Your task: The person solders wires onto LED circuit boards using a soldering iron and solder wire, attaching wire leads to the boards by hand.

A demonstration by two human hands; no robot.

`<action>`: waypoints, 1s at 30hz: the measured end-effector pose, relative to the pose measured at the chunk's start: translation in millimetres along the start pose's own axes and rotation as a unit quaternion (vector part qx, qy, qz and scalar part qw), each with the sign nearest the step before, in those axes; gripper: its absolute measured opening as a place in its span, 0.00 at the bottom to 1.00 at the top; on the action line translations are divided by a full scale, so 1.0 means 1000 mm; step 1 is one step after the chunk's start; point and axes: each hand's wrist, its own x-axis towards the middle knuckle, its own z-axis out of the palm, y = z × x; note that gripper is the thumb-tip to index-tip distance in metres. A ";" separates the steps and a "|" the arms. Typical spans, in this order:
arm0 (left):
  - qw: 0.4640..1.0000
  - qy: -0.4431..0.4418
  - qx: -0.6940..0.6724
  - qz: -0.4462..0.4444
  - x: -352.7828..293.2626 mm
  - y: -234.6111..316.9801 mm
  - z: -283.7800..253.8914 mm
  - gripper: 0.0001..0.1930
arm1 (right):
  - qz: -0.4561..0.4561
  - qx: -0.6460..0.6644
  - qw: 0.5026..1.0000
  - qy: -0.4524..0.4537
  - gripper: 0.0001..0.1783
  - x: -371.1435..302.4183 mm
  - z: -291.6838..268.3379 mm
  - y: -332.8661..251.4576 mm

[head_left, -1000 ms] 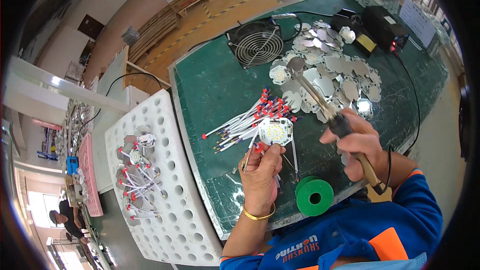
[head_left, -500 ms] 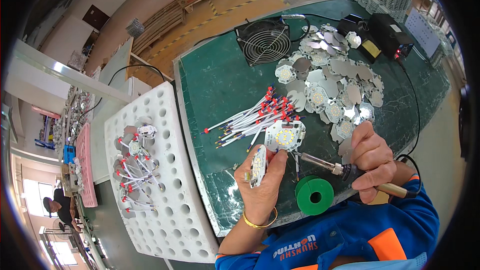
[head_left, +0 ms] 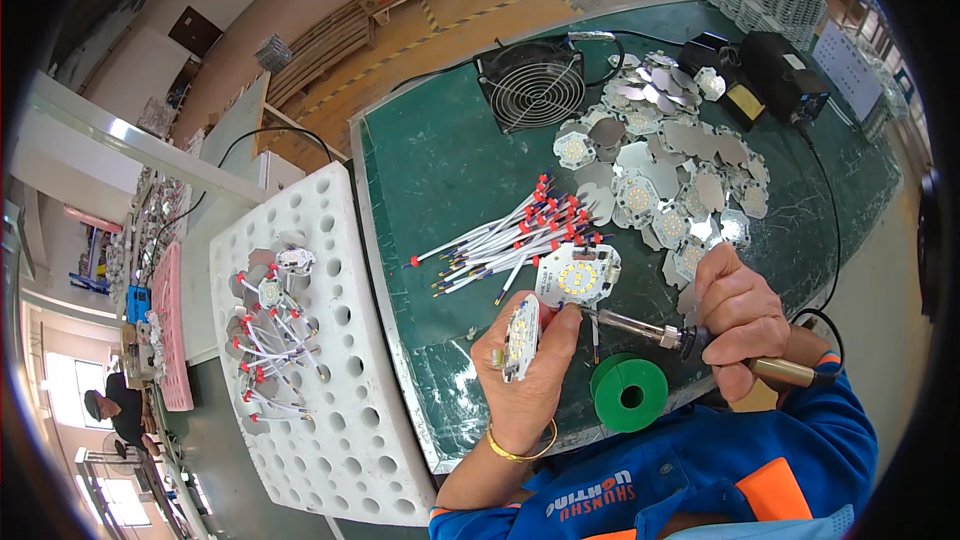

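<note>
My left hand holds a small round white LED board on edge, just above the green mat. My right hand grips a soldering iron whose tip points left at that board. A second LED board lies flat on the mat right behind the tip. A bundle of white wires with red ends lies left of it. A green solder spool sits at the table's near edge between my hands.
A pile of several LED boards and metal plates covers the mat's right side. A small black fan and a black soldering station stand at the back. A white perforated tray at the left holds wired boards.
My right hand came down from over the board pile and brought the iron's tip to the board. My left hand lifted that board and tilted it on edge.
</note>
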 end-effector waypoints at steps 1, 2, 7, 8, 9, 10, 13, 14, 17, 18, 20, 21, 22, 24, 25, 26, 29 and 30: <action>1.000 -0.001 -0.001 0.000 0.000 0.000 0.000 0.06 | 0.000 -0.002 1.000 -0.007 0.07 0.000 -0.001 0.000; 1.000 -0.001 0.001 0.000 0.000 -0.001 -0.001 0.06 | 0.000 -0.001 1.000 -0.008 0.07 0.000 0.000 0.000; 1.000 0.012 0.010 0.000 0.000 -0.001 0.000 0.06 | -0.002 -0.001 1.000 -0.006 0.07 -0.001 0.001 0.003; 1.000 0.007 0.010 0.002 0.000 -0.002 0.000 0.07 | -0.002 -0.001 1.000 -0.006 0.07 0.000 0.000 0.003; 1.000 0.003 0.010 0.004 0.001 -0.003 -0.001 0.07 | 0.002 -0.003 1.000 -0.010 0.07 0.000 0.000 0.002; 1.000 0.003 0.010 0.004 0.001 -0.003 -0.001 0.07 | 0.005 -0.005 1.000 -0.014 0.07 0.001 0.000 0.002; 1.000 0.009 0.016 -0.003 0.001 -0.005 -0.001 0.08 | 0.007 -0.014 1.000 -0.004 0.07 0.001 0.001 0.002; 1.000 0.016 0.003 -0.003 0.002 -0.008 -0.002 0.08 | 0.007 -0.014 1.000 -0.004 0.07 0.001 0.002 0.002; 0.999 0.034 -0.033 -0.015 0.001 -0.008 0.000 0.07 | 0.011 -0.031 0.999 -0.013 0.08 0.000 0.003 0.004; 0.997 0.045 -0.056 -0.025 0.001 -0.008 0.001 0.06 | 0.018 -0.033 0.999 -0.010 0.09 0.000 0.003 0.005; 0.995 0.053 -0.075 -0.034 0.003 -0.009 0.005 0.05 | 0.026 -0.035 0.999 -0.008 0.09 -0.001 0.004 0.006; 0.993 0.062 -0.094 -0.042 0.004 -0.009 0.006 0.04 | 0.034 -0.031 0.999 -0.003 0.10 0.000 0.006 0.007; 0.993 0.062 -0.094 -0.042 0.005 -0.010 0.004 0.04 | 0.042 -0.028 0.999 0.002 0.10 0.000 0.007 0.007; 0.993 0.030 -0.092 -0.068 0.009 -0.014 -0.001 0.03 | 0.043 -0.020 0.999 0.002 0.09 -0.004 0.006 0.009; 0.993 0.030 -0.092 -0.069 0.009 -0.015 -0.002 0.03 | 0.043 -0.012 0.999 0.001 0.09 -0.005 0.004 0.010; 0.993 0.027 -0.095 -0.072 0.009 -0.015 -0.002 0.04 | 0.044 -0.012 0.999 0.001 0.09 -0.005 0.002 0.010; 0.989 0.015 -0.113 -0.091 0.010 -0.016 -0.002 0.04 | 0.021 -0.010 0.999 -0.024 0.08 -0.004 -0.003 0.009; 0.986 0.005 -0.129 -0.104 0.010 -0.016 -0.001 0.04 | 0.025 -0.006 1.000 -0.008 0.08 -0.006 -0.002 0.009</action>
